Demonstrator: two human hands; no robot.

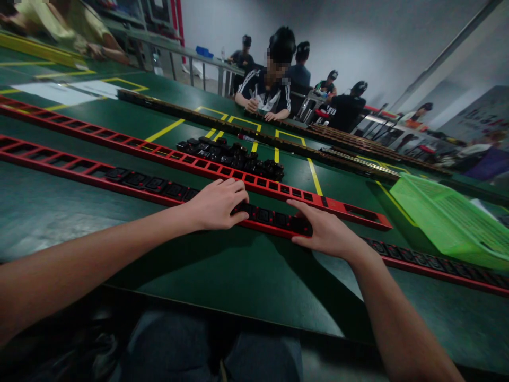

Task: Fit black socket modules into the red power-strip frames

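Hands (220,204) half-curled; around red rail (266,229)

Cannot see the bits of the front red rail (270,228) under the left hand (218,206) and behind the right hand (328,228). Cannot see its ends: cut off both ways. Cannot see all of the green basket (449,217), cut off beyond the right hand. Cannot read the blurry wall sign (485,111) far past it. Cannot count the black parts (234,158) just beyond the left hand.

Grey wall (226,18), red upright pipe (180,24), green table (238,281)
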